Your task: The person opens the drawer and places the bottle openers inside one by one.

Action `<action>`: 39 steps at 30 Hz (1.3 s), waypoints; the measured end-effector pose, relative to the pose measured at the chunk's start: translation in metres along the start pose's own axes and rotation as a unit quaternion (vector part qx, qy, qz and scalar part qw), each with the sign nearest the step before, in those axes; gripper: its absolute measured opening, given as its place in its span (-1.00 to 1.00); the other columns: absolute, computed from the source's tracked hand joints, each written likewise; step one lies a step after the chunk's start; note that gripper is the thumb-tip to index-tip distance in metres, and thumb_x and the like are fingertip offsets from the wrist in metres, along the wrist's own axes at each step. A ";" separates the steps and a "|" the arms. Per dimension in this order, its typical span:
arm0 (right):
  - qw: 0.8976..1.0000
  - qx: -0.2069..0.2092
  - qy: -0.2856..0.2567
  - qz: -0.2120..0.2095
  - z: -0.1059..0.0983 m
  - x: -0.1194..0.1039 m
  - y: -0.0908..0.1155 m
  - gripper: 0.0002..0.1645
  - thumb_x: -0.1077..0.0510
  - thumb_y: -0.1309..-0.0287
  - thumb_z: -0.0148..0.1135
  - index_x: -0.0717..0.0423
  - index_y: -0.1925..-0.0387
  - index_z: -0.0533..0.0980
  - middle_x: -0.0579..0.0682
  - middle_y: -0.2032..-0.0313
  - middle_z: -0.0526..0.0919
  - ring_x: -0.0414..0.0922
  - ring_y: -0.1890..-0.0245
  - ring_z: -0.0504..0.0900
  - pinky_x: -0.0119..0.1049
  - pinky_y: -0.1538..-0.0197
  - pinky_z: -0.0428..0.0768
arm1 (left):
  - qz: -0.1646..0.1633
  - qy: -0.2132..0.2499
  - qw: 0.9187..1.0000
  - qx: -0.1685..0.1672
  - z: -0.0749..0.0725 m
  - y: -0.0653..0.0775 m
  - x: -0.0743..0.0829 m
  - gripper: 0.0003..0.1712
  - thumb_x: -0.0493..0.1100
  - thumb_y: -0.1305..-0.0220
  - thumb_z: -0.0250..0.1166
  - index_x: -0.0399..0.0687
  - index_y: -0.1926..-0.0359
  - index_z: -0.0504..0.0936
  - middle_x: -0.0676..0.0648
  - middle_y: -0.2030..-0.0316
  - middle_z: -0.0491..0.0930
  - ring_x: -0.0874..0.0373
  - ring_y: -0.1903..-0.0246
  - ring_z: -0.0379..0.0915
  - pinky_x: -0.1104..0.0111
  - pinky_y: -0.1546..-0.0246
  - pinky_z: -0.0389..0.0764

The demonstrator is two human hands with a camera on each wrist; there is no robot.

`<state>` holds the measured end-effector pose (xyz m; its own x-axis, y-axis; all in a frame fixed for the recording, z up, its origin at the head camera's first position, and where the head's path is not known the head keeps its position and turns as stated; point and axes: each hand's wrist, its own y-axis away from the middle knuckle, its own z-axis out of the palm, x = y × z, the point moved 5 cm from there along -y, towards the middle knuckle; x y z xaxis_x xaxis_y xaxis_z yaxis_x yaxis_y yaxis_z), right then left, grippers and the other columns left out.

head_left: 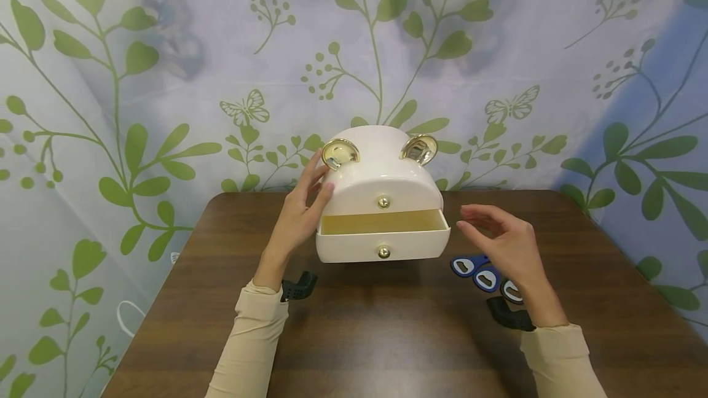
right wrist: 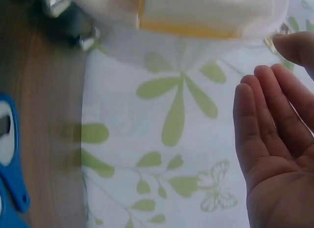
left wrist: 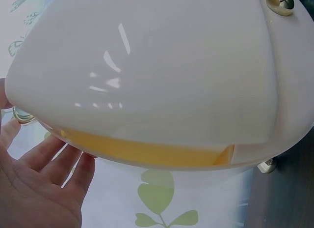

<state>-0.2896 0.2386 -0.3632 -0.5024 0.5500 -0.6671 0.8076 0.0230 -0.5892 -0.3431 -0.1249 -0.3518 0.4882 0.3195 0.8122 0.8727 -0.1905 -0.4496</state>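
A glossy white drawer box (head_left: 381,171) with gold bear ears stands on the table. Its lower drawer (head_left: 354,249) is pulled out, showing a yellowish inside, while the upper front with its gold knob (head_left: 383,201) sits flush. My left hand (head_left: 298,210) rests on the box's left side, thumb near the front edge and fingers spread beside the ear. In the left wrist view the fingertips (left wrist: 88,161) lie right at the box's edge. To the right of the box, my right hand (head_left: 506,244) hovers apart from it, fingers loosely bent and holding nothing.
Several bottle openers, including a blue one (head_left: 487,278) and a black one (head_left: 511,291), lie on the table by my right hand. Behind the brown wooden table (head_left: 376,336) hangs a cloth (head_left: 343,29) printed with green leaves. A white loop (head_left: 129,318) shows past the left edge.
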 end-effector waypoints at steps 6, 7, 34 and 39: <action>0.999 0.023 0.042 0.020 -0.018 0.011 0.000 -0.66 0.22 -0.17 0.52 0.10 0.00 0.73 -0.03 0.11 0.79 -0.52 0.14 0.68 -0.70 0.05 0.60 | -0.001 -0.003 1.000 -0.002 0.001 -0.001 -0.001 -0.24 0.10 -0.58 0.11 0.65 -0.61 -0.03 -0.04 -0.48 0.36 0.02 -0.48 0.27 0.05 -0.52 0.29; 0.998 0.026 0.050 0.027 -0.021 0.013 0.000 -0.66 0.20 -0.18 0.52 0.10 -0.01 0.72 -0.03 0.10 0.79 -0.54 0.14 0.67 -0.71 0.05 0.59 | 0.000 -0.003 1.000 -0.002 0.001 -0.001 -0.001 -0.24 0.10 -0.58 0.11 0.65 -0.61 -0.03 -0.04 -0.48 0.36 0.01 -0.48 0.27 0.05 -0.52 0.29; 0.976 -0.042 0.154 0.146 -0.064 0.079 0.014 -0.50 -0.16 -0.29 0.41 0.07 -0.09 0.68 0.17 -0.02 0.76 -0.73 0.25 0.47 -0.73 0.22 0.47 | -0.002 0.001 1.000 0.000 0.000 -0.001 0.001 -0.24 0.06 -0.58 0.12 0.61 -0.61 -0.01 -0.06 -0.47 0.36 -0.05 -0.47 0.29 -0.06 -0.47 0.35; 0.966 -0.066 0.179 0.173 -0.069 0.088 0.018 -0.43 -0.21 -0.32 0.36 0.12 -0.12 0.66 0.22 -0.04 0.74 -0.41 0.18 0.64 -0.61 0.24 0.48 | -0.004 -0.001 1.000 -0.001 0.000 0.000 0.001 -0.24 0.07 -0.58 0.12 0.61 -0.62 -0.02 -0.05 -0.48 0.35 -0.09 -0.46 0.29 -0.10 -0.44 0.38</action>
<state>-0.2977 0.3446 -0.4015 -0.0757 0.7975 -0.5986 0.9521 -0.1206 -0.2811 -0.3427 -0.1247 -0.3505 0.4804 0.3222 0.8157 0.8770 -0.1899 -0.4414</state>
